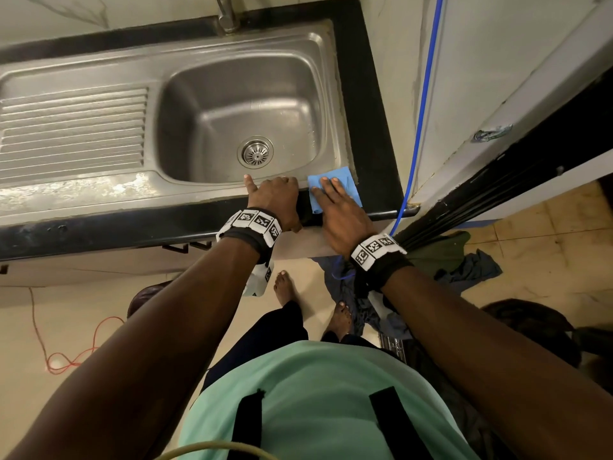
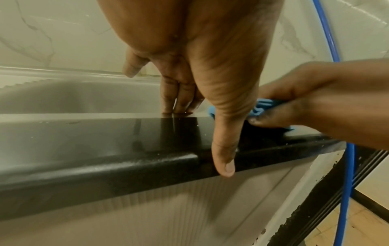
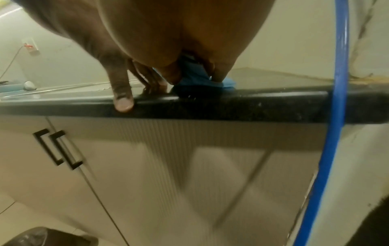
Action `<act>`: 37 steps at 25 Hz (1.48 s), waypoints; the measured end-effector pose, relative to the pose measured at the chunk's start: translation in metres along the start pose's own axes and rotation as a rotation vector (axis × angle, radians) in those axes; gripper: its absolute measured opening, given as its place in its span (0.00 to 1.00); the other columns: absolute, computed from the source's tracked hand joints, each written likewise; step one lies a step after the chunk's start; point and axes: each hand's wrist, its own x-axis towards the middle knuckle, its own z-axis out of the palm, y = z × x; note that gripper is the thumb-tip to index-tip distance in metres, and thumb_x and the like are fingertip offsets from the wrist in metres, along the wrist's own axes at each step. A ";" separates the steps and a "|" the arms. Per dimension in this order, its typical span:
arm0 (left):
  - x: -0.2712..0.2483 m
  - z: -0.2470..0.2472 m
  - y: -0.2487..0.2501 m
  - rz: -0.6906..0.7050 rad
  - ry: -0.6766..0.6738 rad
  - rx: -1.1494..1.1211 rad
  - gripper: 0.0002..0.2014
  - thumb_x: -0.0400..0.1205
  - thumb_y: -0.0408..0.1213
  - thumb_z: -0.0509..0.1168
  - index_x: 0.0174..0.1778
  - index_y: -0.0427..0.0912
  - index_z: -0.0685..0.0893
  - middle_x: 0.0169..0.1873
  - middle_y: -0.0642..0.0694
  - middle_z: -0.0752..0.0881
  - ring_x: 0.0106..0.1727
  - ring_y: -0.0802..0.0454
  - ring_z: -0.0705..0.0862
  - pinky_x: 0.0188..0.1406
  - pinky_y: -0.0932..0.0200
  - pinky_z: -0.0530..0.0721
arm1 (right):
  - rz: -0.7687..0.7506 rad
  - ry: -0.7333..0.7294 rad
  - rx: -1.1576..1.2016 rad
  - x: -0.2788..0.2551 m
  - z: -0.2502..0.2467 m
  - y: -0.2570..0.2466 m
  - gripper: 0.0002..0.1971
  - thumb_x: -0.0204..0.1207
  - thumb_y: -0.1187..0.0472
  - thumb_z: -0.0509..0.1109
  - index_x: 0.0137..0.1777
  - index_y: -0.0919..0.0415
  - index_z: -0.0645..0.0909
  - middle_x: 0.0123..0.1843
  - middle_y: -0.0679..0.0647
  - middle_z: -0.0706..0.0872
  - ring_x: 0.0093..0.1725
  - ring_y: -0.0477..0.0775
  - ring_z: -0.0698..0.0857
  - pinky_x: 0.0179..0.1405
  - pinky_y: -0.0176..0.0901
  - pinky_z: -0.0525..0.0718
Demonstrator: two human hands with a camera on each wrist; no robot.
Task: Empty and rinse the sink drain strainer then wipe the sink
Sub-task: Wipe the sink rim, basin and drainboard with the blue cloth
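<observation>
The steel sink (image 1: 205, 104) has its round drain strainer (image 1: 255, 152) seated in the basin floor. A blue cloth (image 1: 351, 190) lies on the sink's front right rim and the black counter. My right hand (image 1: 335, 207) presses flat on it with straight fingers. The right wrist view shows the cloth (image 3: 195, 78) bunched under the palm. My left hand (image 1: 275, 197) rests just left of it on the front rim, holding nothing. Its index finger points out and its thumb (image 2: 225, 149) hangs over the counter's front edge.
A ribbed drainboard (image 1: 73, 134) fills the sink's left side, and the faucet (image 1: 227, 14) stands at the back. A blue hose (image 1: 421, 104) runs down the right wall past the counter corner. Cabinet handles (image 3: 56, 148) sit below. Clothes (image 1: 464, 260) and a red wire (image 1: 66, 353) lie on the floor.
</observation>
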 end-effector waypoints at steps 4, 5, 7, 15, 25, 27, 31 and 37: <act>0.003 -0.003 0.002 0.009 -0.041 0.014 0.46 0.65 0.53 0.86 0.76 0.38 0.76 0.73 0.39 0.81 0.74 0.34 0.80 0.81 0.15 0.57 | 0.053 -0.037 -0.020 0.038 -0.029 0.010 0.31 0.79 0.62 0.62 0.83 0.62 0.63 0.87 0.60 0.59 0.87 0.61 0.54 0.84 0.57 0.61; 0.002 -0.003 0.003 0.010 -0.048 0.022 0.47 0.66 0.52 0.86 0.77 0.37 0.75 0.73 0.38 0.80 0.75 0.34 0.80 0.81 0.16 0.58 | 0.064 -0.043 -0.076 0.046 -0.032 0.014 0.30 0.79 0.60 0.61 0.82 0.62 0.64 0.86 0.59 0.61 0.87 0.60 0.55 0.82 0.59 0.64; 0.003 -0.005 0.006 0.012 -0.064 0.035 0.48 0.66 0.52 0.87 0.78 0.35 0.74 0.74 0.36 0.79 0.76 0.34 0.78 0.82 0.17 0.59 | 0.073 -0.062 -0.174 0.060 -0.035 0.019 0.30 0.79 0.57 0.62 0.82 0.62 0.65 0.86 0.60 0.62 0.87 0.61 0.55 0.80 0.63 0.68; -0.001 -0.012 0.013 -0.010 -0.103 0.060 0.49 0.67 0.49 0.87 0.79 0.33 0.72 0.74 0.34 0.78 0.79 0.34 0.76 0.82 0.17 0.58 | 0.066 -0.119 -0.228 0.104 -0.053 0.028 0.31 0.81 0.55 0.62 0.83 0.63 0.61 0.86 0.62 0.59 0.87 0.62 0.53 0.78 0.68 0.69; 0.002 -0.006 0.004 -0.002 -0.045 0.044 0.47 0.62 0.55 0.88 0.73 0.38 0.79 0.67 0.38 0.84 0.71 0.32 0.82 0.80 0.17 0.63 | 0.093 0.027 0.066 0.002 -0.001 0.006 0.36 0.79 0.63 0.62 0.87 0.58 0.55 0.89 0.58 0.53 0.88 0.61 0.50 0.81 0.66 0.64; 0.002 -0.005 0.005 -0.004 -0.031 0.053 0.47 0.61 0.56 0.88 0.73 0.39 0.79 0.67 0.39 0.84 0.71 0.31 0.82 0.79 0.17 0.65 | 0.084 0.057 0.067 -0.015 0.011 -0.004 0.37 0.79 0.64 0.60 0.88 0.57 0.54 0.89 0.56 0.51 0.89 0.60 0.47 0.82 0.66 0.60; 0.004 -0.005 0.007 -0.005 -0.030 0.061 0.46 0.61 0.55 0.88 0.72 0.39 0.80 0.66 0.38 0.84 0.69 0.31 0.83 0.75 0.21 0.73 | -0.005 0.034 -0.027 -0.047 0.025 -0.002 0.41 0.79 0.59 0.64 0.89 0.55 0.48 0.90 0.53 0.45 0.89 0.58 0.43 0.83 0.64 0.57; 0.006 0.000 0.003 -0.002 -0.018 0.047 0.48 0.59 0.55 0.88 0.71 0.39 0.78 0.66 0.38 0.83 0.69 0.32 0.83 0.72 0.21 0.75 | 0.060 0.023 -0.118 -0.054 0.006 0.026 0.38 0.80 0.58 0.57 0.89 0.55 0.46 0.90 0.54 0.44 0.89 0.57 0.43 0.84 0.65 0.53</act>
